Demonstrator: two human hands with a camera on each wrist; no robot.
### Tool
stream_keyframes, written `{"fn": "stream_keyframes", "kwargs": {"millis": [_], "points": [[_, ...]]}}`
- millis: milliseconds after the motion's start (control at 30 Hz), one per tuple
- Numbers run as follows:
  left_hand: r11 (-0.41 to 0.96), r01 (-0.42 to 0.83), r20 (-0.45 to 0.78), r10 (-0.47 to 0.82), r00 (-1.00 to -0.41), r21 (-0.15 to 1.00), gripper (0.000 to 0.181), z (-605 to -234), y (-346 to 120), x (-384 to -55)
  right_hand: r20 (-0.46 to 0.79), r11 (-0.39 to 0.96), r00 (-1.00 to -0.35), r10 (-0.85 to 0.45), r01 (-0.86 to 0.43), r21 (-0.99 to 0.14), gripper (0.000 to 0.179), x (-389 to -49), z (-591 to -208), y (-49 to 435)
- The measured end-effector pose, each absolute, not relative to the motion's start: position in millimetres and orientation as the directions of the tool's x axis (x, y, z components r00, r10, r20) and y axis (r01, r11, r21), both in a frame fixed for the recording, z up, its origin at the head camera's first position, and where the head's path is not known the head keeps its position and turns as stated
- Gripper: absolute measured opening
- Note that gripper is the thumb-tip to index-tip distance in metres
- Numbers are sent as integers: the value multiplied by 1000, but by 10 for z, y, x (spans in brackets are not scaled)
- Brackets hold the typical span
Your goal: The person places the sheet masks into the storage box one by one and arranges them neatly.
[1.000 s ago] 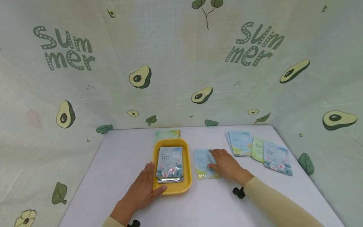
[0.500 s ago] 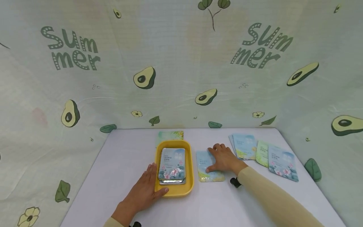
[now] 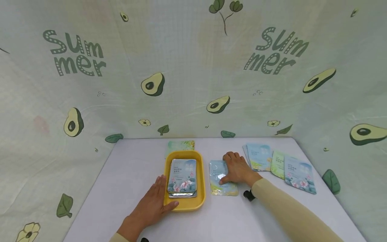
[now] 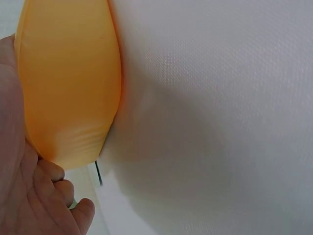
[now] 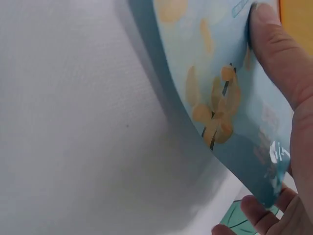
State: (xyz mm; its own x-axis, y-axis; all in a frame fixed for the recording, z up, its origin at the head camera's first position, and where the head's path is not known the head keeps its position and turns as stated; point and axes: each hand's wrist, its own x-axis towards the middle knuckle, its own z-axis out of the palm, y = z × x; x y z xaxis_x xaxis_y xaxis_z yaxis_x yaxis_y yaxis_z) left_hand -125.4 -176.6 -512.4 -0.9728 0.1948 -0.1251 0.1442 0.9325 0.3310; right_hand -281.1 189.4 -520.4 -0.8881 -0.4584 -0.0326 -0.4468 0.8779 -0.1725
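A yellow tray stands mid-table with a small stack of sheet mask packets inside, the top one grey-blue with pink flowers. My left hand rests along the tray's left side, fingers straight, thumb at its near edge. In the left wrist view the fingers lie against the outer wall. Right of the tray, my right hand pinches a light blue and yellow sheet mask packet. The right wrist view shows the thumb on the packet's face and fingertips past its edge; the packet bows slightly.
Several more packets lie at the table's right: blue ones, a green one and a grey-blue one. Behind the tray lies a green packet. A printed cloth hangs at the back.
My right thumb and fingers have shifted over the light blue packet and closed on it. The packet now bows a little. My left hand stays at the tray; the head view has shifted slightly.
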Motion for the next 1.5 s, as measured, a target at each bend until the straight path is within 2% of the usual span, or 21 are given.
{"fn": "stream_keyframes", "kwargs": {"millis": [233, 433, 667, 967, 1233, 1400, 1500], "points": [[922, 142, -144, 206, -968, 361, 114, -5130, -1795, -1235, 32, 878, -894, -448, -446, -176, 94, -2716, -5155, 1855], [916, 128, -152, 199, -968, 380, 114, -5164, -1811, -1211, 126, 854, -882, -455, -472, -217, 73, -2630, -5104, 1835], [915, 145, -130, 208, -970, 376, 112, -5181, -1809, -1194, 142, 822, -868, -476, -497, -279, 52, -2529, -4962, 1860], [914, 164, -120, 223, -967, 371, 113, -5147, -1797, -1204, 211, 816, -858, -469, -512, -268, 51, -2410, -4739, 1876], [914, 155, -121, 214, -969, 375, 113, -5151, -1782, -1224, 297, 775, -825, -481, -558, -296, 51, -2338, -4718, 1910], [914, 154, -127, 215, -968, 375, 113, -5145, -1784, -1225, 423, 714, -767, -482, -624, -317, 41, -2358, -4773, 1929], [915, 157, -127, 218, -968, 372, 113, -5146, -1786, -1225, 429, 713, -787, -444, -600, -363, 31, -2370, -4795, 1926]]}}
